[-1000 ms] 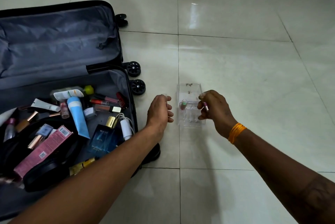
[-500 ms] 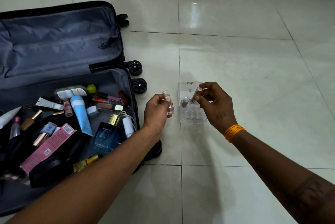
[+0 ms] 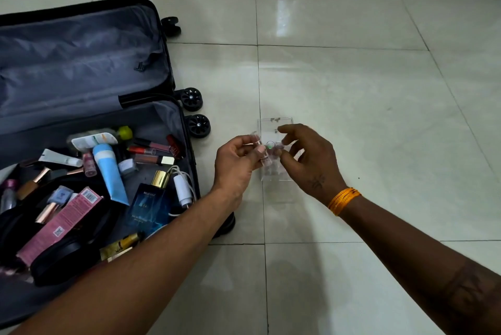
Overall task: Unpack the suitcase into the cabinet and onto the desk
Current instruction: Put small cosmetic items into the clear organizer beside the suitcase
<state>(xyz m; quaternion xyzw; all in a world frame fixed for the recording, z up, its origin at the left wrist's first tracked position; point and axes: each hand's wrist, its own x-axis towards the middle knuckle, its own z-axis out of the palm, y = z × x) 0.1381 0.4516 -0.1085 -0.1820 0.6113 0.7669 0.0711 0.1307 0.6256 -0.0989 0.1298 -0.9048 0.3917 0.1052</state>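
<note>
Glossy pale tile floor (image 3: pixel 352 90) with thin grout lines, dim light, and a couple of turned furniture feet just poking in at the top edge. A black suitcase (image 3: pixel 89 68) lies open flat on the left, lid half up top with its grey lining, bottom half crammed with toiletries: a light blue tube (image 3: pixel 109 172) lying lengthwise with its cap end away from the camera, a blue perfume bottle (image 3: pixel 147 204) with a gold cap, a long pink box (image 3: pixel 61 226) on a slant, a white charger with cable (image 3: pixel 182 188), some lipsticks near the right wall.

Right of the suitcase, sitting on the floor, there's a small clear plastic organizer box (image 3: pixel 275 124), long side running away from the camera. Both hands meet right over it.

The left hand (image 3: pixel 235 162) is curled, thumb and fingertips pinching a small clear vial (image 3: pixel 262 151) that stands roughly upright, tilted slightly. Fingers not tightly fisted, more of a fingertip pinch. The right hand (image 3: pixel 309 161) is loosely open, fingers bent and spread, tips down near the vial and a little green-topped thing in the box. Can't really tell if it's gripping anything or just touching, it's blurry there.

Both forearms come in from the bottom corners and angle toward each other. The right wrist has an orange thread band (image 3: pixel 343 200).
</note>
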